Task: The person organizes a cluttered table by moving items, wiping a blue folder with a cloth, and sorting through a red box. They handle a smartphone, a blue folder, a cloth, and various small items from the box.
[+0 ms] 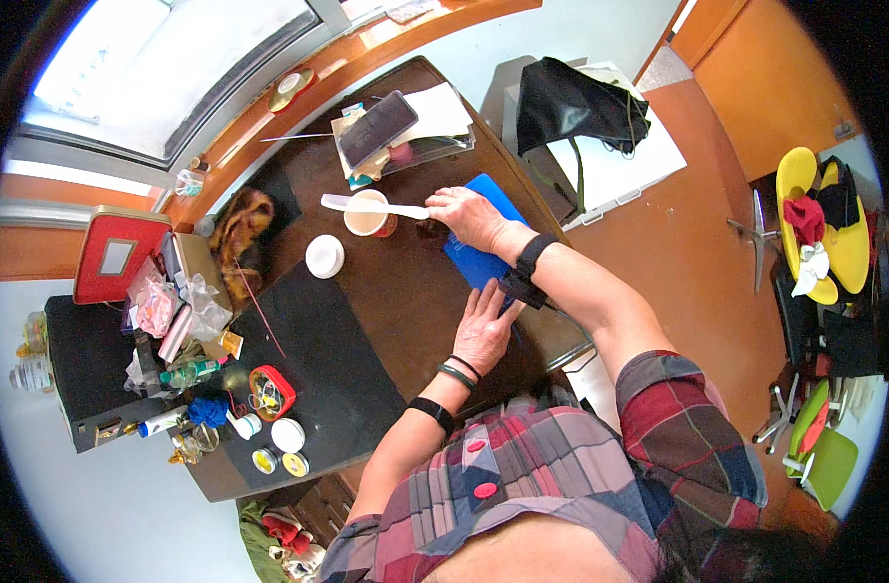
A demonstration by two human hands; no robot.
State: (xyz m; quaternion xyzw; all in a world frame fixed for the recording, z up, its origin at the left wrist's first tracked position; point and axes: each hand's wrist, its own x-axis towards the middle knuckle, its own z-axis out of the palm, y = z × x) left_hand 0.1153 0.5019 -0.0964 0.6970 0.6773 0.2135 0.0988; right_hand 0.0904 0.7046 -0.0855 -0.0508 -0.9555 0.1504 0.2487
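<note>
My right hand [466, 215] is closed on the handle of a white plastic knife or spatula [408, 210], whose flat end reaches over an open paper cup [369, 213]. The cup stands on the brown table, its inside pale. My left hand [482, 337] rests with fingers spread at the near end of a blue mat or folder [473, 268]; I cannot tell which it is. It holds nothing that shows. The blue piece lies flat, partly hidden beneath my right hand and wrist. A round white lid or jar [325, 256] sits left of the cup.
A dark smartphone [379, 129] lies on papers at the table's back. To the left are a red case [120, 255], a red heart-shaped box [272, 393] and several small jars. A black bag [575, 106] rests on a white cabinet [656, 171] beyond the table.
</note>
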